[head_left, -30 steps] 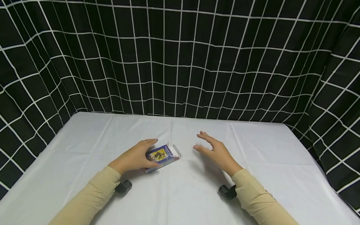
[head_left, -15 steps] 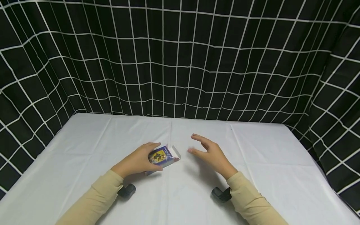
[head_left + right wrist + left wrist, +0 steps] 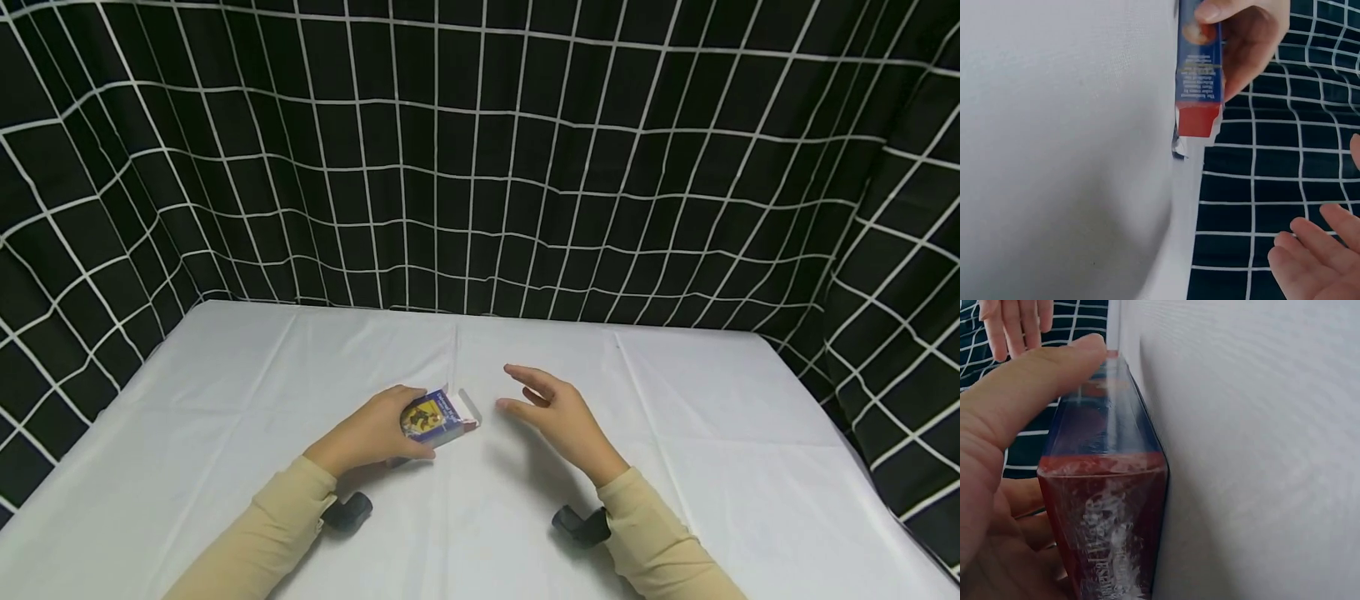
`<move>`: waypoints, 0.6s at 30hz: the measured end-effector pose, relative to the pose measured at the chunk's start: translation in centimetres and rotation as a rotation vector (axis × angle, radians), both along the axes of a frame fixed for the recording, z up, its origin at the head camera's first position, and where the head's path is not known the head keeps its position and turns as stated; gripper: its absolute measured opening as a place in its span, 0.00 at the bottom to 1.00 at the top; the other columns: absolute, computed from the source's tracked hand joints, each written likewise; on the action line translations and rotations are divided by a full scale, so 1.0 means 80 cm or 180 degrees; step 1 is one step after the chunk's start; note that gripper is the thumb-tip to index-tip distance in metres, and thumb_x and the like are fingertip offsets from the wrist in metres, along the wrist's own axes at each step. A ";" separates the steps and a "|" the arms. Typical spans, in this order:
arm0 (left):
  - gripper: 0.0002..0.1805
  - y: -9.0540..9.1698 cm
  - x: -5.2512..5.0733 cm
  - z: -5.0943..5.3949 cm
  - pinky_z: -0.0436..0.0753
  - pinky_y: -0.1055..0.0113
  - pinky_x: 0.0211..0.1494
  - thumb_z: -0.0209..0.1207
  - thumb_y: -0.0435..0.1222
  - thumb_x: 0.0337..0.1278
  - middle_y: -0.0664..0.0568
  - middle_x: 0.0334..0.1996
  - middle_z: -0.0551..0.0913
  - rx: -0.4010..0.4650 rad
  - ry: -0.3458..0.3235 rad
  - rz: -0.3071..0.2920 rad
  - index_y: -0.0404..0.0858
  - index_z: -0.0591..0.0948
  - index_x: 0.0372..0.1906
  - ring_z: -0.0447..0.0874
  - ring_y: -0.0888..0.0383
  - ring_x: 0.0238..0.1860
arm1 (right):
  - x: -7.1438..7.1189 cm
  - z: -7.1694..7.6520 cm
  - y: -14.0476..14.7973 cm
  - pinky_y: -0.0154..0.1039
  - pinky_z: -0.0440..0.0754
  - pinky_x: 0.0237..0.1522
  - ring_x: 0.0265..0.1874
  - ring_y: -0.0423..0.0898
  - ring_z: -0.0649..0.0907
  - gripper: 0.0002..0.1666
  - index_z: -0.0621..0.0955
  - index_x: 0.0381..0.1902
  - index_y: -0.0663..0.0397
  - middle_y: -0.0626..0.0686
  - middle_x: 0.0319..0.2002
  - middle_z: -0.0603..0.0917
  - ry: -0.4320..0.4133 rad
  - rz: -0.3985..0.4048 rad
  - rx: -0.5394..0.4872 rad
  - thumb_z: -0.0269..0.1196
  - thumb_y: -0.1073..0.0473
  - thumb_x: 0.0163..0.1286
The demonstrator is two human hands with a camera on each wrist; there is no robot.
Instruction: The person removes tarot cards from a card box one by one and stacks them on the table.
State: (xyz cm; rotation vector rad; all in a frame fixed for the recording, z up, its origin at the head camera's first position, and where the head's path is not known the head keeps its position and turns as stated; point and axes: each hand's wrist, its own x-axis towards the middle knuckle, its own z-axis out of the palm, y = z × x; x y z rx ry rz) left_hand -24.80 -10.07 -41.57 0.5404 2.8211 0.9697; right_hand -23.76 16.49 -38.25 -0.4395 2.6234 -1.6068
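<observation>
Left grip (image 3: 373,429) holding blue box (image 3: 429,418), white flap (image 3: 467,407) jutting; right grip (image 3: 564,417) nearby

Left hand (image 3: 985,437) has the box (image 3: 1104,465): thumb laid across its blue side near the far end, other fingers partly hidden behind at lower left. Dark red end faces camera, pale lettering smeared by glare, not fully readable. White worktop (image 3: 1266,450) fills frame right; box edge just beside it, contact unclear. Right hand (image 3: 1013,322) top left, fingers apart from box. White-gridded dark cloth (image 3: 1025,450) behind.
</observation>
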 end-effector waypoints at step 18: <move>0.45 0.007 0.002 0.001 0.76 0.53 0.63 0.79 0.45 0.35 0.42 0.55 0.81 -0.0140 0.0089 0.0195 0.29 0.75 0.62 0.77 0.50 0.53 | 0.007 0.005 -0.002 0.44 0.76 0.65 0.66 0.56 0.77 0.30 0.77 0.63 0.62 0.61 0.64 0.79 -0.0035 0.0065 -0.0122 0.68 0.58 0.65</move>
